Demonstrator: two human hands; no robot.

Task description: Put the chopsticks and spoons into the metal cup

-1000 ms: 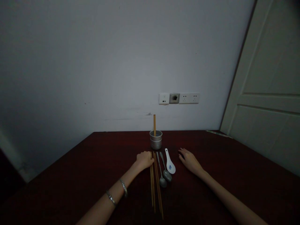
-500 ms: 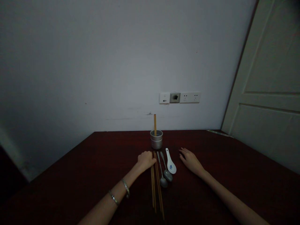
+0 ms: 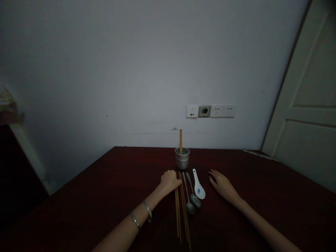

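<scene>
My left hand (image 3: 170, 180) lies knuckles-up on the dark red table (image 3: 105, 196), fingers curled over the far ends of several wooden chopsticks (image 3: 181, 217) that run toward me. Whether it grips one is hidden. Right of them lie two metal spoons (image 3: 190, 201) and a white ceramic spoon (image 3: 198, 189) with a blue mark. My right hand (image 3: 223, 183) rests flat on the table beside the white spoon, fingers stretched, holding nothing. Behind the cutlery stands a metal cup (image 3: 182, 158) with upright chopsticks (image 3: 180, 140) in it.
A pale wall with a row of sockets (image 3: 210, 111) rises behind the table. A closed door (image 3: 307, 105) stands at the right. A dark piece of furniture (image 3: 15, 168) sits at the left edge.
The view has shifted, so everything sits a little further right in frame. Both hands keep the same places beside the cutlery.
</scene>
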